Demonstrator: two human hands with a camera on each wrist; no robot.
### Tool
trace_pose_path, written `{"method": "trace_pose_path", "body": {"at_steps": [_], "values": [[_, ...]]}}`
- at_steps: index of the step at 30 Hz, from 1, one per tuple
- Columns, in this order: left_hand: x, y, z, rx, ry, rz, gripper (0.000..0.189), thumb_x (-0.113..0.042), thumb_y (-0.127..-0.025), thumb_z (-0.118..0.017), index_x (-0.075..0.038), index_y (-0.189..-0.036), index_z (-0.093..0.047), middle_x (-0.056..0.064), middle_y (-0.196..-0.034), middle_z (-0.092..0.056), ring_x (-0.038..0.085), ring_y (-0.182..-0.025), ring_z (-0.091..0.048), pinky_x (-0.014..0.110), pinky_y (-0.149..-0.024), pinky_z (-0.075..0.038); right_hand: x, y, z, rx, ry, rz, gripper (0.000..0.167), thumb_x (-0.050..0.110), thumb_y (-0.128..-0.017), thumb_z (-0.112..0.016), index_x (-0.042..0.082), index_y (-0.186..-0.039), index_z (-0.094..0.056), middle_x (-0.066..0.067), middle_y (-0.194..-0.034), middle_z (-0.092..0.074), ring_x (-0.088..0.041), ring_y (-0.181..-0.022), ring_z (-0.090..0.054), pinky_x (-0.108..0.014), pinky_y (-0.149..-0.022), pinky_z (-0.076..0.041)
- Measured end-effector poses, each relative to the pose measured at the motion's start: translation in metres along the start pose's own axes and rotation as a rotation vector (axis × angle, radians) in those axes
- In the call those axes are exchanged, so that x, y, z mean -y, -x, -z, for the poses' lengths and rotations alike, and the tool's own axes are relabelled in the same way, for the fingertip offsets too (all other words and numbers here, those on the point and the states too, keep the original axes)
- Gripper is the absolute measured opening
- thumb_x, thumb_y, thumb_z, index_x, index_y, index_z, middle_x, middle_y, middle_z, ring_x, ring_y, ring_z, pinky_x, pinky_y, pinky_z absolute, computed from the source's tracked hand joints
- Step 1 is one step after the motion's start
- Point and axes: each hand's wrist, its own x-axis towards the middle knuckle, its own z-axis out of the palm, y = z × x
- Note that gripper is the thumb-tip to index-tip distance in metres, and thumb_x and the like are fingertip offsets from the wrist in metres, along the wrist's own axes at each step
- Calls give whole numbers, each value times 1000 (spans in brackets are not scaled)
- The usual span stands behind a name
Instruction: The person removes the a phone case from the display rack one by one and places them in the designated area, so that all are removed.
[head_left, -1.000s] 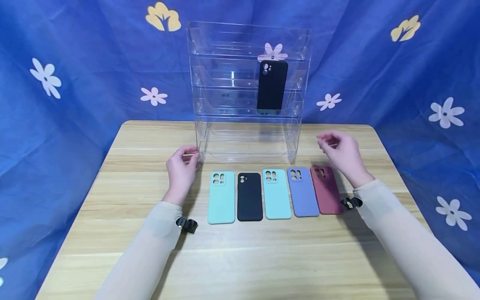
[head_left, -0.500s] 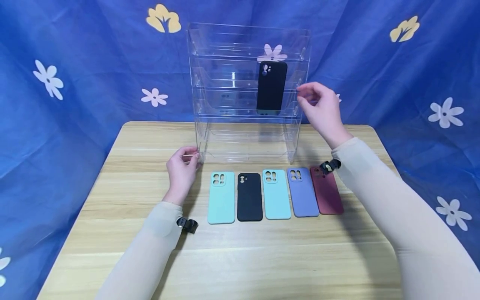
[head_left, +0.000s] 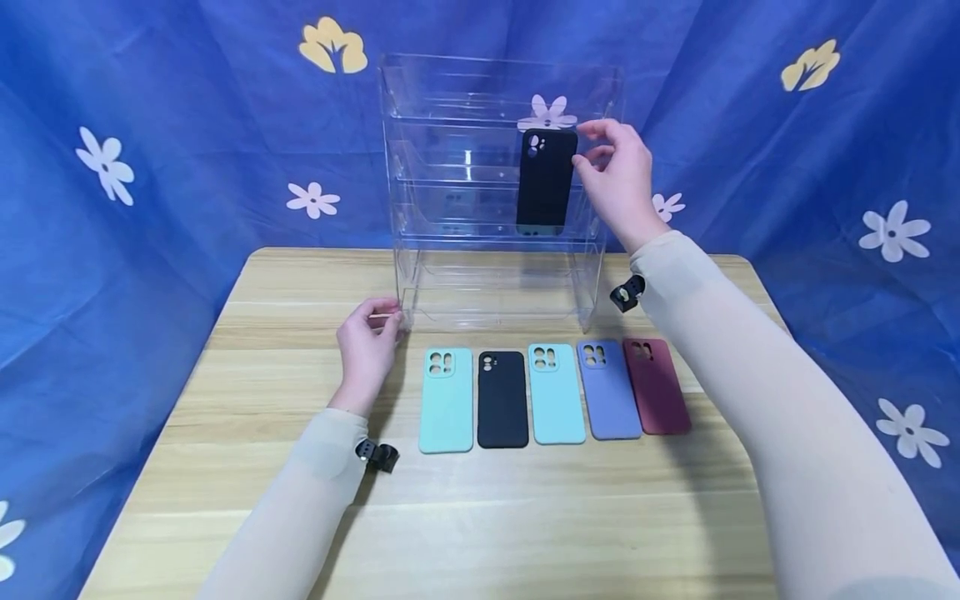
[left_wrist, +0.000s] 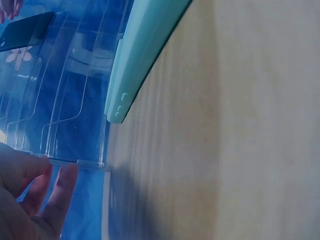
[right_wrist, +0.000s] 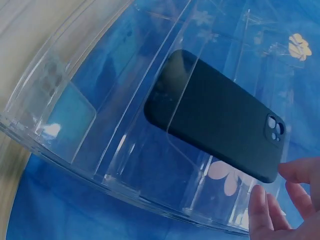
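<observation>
A clear acrylic display rack with stepped tiers stands at the back of the table. My left hand holds the lower left side edge of the rack, its thumb and fingertips right at the clear panel in the left wrist view. In the right half of the rack, a black phone case leans upright in a tier. My right hand is at the upper right corner of this case, forefinger by the corner and thumb by the side edge. In the right wrist view, a gap shows between thumb and forefinger.
In front of the rack lies a row of phone cases: a mint one, a black one, another mint one, a lavender one and a maroon one. A blue flowered curtain hangs behind the table.
My right hand has risen from beside the maroon case, up and to the left, to the black case in the rack. My left hand has stayed at the rack's side.
</observation>
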Motion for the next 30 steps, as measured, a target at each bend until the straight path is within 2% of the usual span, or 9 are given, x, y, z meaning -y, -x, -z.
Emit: {"method": "trace_pose_path", "body": {"at_steps": [4, 10, 13, 22, 26, 30], "values": [[-1, 0, 1, -3, -10, -13, 19, -1, -98, -65, 1, -117, -71, 18, -108, -73, 30, -92, -73, 17, -69, -67, -2, -5, -2, -18, 19, 22, 34, 13, -99, -66, 16, -134, -68, -6, -129, -63, -11, -96, -66, -17, -82, -58], [-1, 0, 0, -11, -2, -26, 18, 0, -98, -66, 2, -115, -71, 19, -107, -73, 33, -92, -74, 18, -68, -67, -4, -11, -4, 6, 96, 17, 33, 19, -102, -65, 20, -135, -69, 2, -131, -71, -9, -91, -64, -16, -76, -55], [-1, 0, -1, -7, -5, -21, 19, 0, -98, -65, 2, -115, -71, 20, -108, -73, 35, -93, -74, 19, -69, -67, -5, -11, -6, 0, 99, 23, 32, 19, -101, -65, 19, -133, -70, 1, -128, -73, -9, -90, -65, -16, -75, -54], [-2, 0, -1, -8, -4, -17, 18, 0, -97, -66, 1, -115, -71, 18, -108, -73, 32, -92, -73, 17, -69, -67, -5, -3, -2, -63, 46, 113, 22, 25, -99, -71, 18, -119, -75, 0, -116, -76, -13, -94, -71, -20, -85, -61], [-2, 0, -1, -5, 0, -14, 19, 0, -98, -66, 2, -115, -71, 18, -108, -73, 32, -93, -73, 17, -69, -67, -5, 3, 2, -81, 5, 158, 20, 25, -97, -73, 16, -115, -77, 1, -111, -76, -7, -89, -70, -15, -80, -60], [-2, 1, 0, -2, 0, -6, 19, 0, -98, -66, 2, -116, -71, 18, -109, -73, 32, -93, -73, 16, -69, -66, -3, 8, 9, -132, -70, 190, 18, 21, -96, -75, 13, -111, -79, 0, -107, -76, -2, -83, -68, -12, -75, -59]]}}
